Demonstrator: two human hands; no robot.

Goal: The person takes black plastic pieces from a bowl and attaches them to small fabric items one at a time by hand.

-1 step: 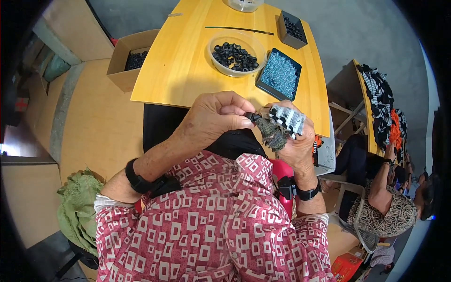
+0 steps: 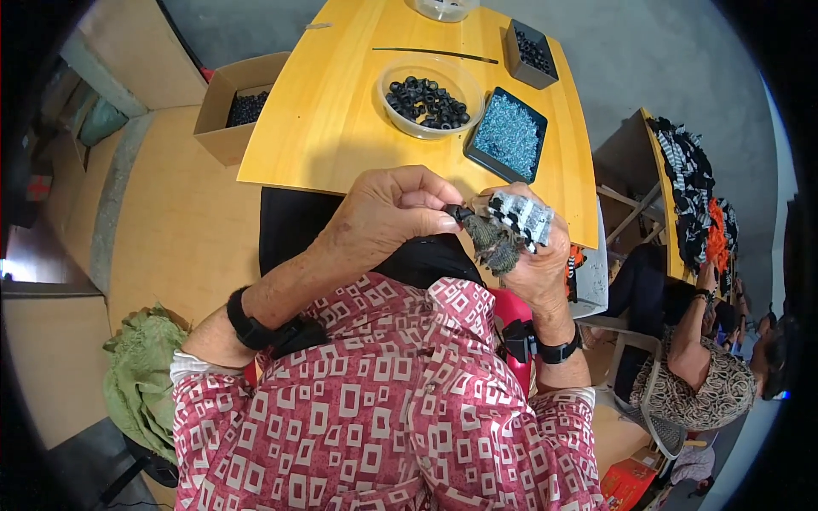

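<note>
Above my lap, at the table's near edge, my left hand [image 2: 375, 209] pinches the black tip [image 2: 458, 212] of a dark grey-green knitted piece [image 2: 492, 244] between thumb and forefinger. My right hand [image 2: 548, 266] is closed around the body of this knitted piece, along with a black-and-white striped knitted part [image 2: 522, 215]. Whether the striped part and the dark part are joined, I cannot tell. Beyond my hands a clear round bowl [image 2: 467, 77] holds black rings. Beside it sits a black tray [image 2: 529, 176] full of small clear-blue pieces.
On the yellow table [image 2: 315, 111] lie a thin dark stick [image 2: 434, 54] and a dark box [image 2: 534, 77] of black pieces. A cardboard box [image 2: 217, 140] stands at the left. To the right a seated person [image 2: 694, 375] works by a table with striped and orange knitwear [image 2: 717, 230].
</note>
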